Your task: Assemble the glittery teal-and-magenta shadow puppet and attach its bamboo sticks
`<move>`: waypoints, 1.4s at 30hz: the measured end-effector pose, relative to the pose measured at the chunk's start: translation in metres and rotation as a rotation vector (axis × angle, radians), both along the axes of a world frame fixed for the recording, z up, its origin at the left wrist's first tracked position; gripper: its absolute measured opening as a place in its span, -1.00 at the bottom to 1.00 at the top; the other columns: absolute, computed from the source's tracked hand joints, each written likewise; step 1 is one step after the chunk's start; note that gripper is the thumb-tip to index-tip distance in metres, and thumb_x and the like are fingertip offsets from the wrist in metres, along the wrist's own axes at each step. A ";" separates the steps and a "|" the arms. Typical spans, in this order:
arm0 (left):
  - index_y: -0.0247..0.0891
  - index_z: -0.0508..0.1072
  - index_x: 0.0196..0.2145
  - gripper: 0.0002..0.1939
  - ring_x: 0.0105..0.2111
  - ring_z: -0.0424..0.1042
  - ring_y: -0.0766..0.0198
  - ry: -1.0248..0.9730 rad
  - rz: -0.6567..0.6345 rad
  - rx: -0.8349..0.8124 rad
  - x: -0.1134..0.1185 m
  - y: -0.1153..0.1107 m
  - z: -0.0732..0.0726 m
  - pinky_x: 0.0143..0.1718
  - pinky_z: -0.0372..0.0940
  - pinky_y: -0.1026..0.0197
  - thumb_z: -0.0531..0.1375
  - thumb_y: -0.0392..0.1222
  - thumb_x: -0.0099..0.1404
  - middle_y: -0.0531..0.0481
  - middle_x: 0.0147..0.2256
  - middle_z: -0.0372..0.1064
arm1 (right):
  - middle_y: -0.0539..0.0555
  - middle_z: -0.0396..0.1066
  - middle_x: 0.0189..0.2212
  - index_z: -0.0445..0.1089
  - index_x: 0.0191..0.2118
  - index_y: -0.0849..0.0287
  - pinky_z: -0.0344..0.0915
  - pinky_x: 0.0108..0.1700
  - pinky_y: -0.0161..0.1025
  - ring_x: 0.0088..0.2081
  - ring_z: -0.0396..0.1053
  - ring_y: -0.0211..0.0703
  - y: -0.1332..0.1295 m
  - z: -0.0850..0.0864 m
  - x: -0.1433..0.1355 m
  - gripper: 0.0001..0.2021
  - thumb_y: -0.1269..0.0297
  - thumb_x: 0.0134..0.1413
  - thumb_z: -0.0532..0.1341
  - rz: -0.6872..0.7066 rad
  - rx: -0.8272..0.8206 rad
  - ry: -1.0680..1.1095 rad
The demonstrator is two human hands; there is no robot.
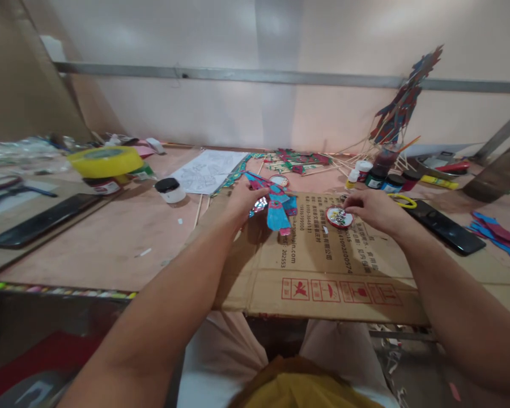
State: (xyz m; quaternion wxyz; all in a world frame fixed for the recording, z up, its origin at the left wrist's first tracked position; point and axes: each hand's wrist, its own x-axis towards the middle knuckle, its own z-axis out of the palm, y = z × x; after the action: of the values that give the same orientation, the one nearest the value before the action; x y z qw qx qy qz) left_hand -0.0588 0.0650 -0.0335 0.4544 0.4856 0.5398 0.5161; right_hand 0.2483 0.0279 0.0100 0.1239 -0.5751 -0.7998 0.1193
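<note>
My left hand is closed on a painted paper figure in blue with pink and red parts, held over a flattened cardboard sheet. A shiny silvery piece shows beside the fingers. Over to the right, my right hand pinches at a small white round dish with a red rim, which holds small shiny bits. Its fingertips are together above the dish; whatever may be between them is too small to make out.
Paint jars stand behind my right hand, near a black phone and a yellow ring. A white jar with a black lid, line drawings and yellow tape lie left. Painted figures on sticks rise at the back right.
</note>
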 end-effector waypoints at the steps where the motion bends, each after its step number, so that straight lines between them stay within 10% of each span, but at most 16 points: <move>1: -0.24 0.43 -0.50 -0.86 -0.50 0.40 0.28 0.013 0.009 -0.004 -0.004 0.002 -0.001 -0.40 0.31 0.24 0.35 -0.31 -0.01 0.03 -0.52 0.46 | 0.04 0.52 -0.36 0.49 -0.33 0.18 0.22 -0.24 -0.29 -0.28 0.41 -0.13 -0.001 -0.001 -0.001 -0.88 0.34 0.05 0.19 0.018 -0.011 -0.038; 9: -0.21 0.34 -0.75 -0.69 -0.67 0.20 0.30 0.514 -0.070 -0.215 -0.039 0.016 -0.001 -0.62 0.02 0.28 0.45 -0.31 -0.26 0.10 -0.79 0.15 | 0.09 0.52 -0.38 0.54 -0.31 0.18 0.15 -0.33 -0.28 -0.33 0.40 -0.12 -0.001 -0.004 -0.007 -0.85 0.38 0.03 0.20 0.000 -0.030 -0.317; 19: -0.17 0.26 -0.79 -0.59 -0.39 0.41 -0.02 0.896 0.170 0.072 -0.037 0.008 0.013 -0.38 0.20 0.16 0.43 -0.09 -0.09 -0.02 -0.73 0.13 | 0.11 0.50 -0.40 0.51 -0.37 0.16 0.08 -0.43 -0.28 -0.38 0.39 -0.12 -0.003 -0.009 -0.021 -0.88 0.37 0.02 0.20 -0.066 -0.069 -0.438; 29: -0.18 0.51 -0.63 -0.88 -0.50 0.31 0.20 0.507 -0.226 0.236 0.018 -0.009 0.007 -0.40 0.11 0.22 0.35 -0.27 -0.01 -0.01 -0.58 0.39 | 0.13 0.45 -0.46 0.39 -0.47 0.19 0.04 -0.44 -0.25 -0.45 0.31 -0.14 -0.004 -0.001 -0.017 -0.87 0.40 0.03 0.13 -0.016 -0.036 -0.415; 42: -0.10 0.62 -0.27 -0.82 -0.05 0.36 0.06 1.265 -0.577 0.626 0.034 -0.004 -0.009 0.11 0.09 0.00 0.20 -0.21 0.24 -0.08 -0.14 0.49 | 0.04 0.36 -0.51 0.25 -0.49 0.17 0.04 -0.43 -0.29 -0.47 0.26 -0.22 -0.010 0.007 -0.015 -0.89 0.46 0.00 0.13 0.016 -0.008 -0.178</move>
State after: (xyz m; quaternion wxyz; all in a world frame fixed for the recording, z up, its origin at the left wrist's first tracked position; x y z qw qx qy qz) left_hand -0.0248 0.0607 -0.0422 0.0164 0.9168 0.3776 0.1290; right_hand 0.2331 0.0182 0.0175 0.0490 -0.5776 -0.8117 0.0718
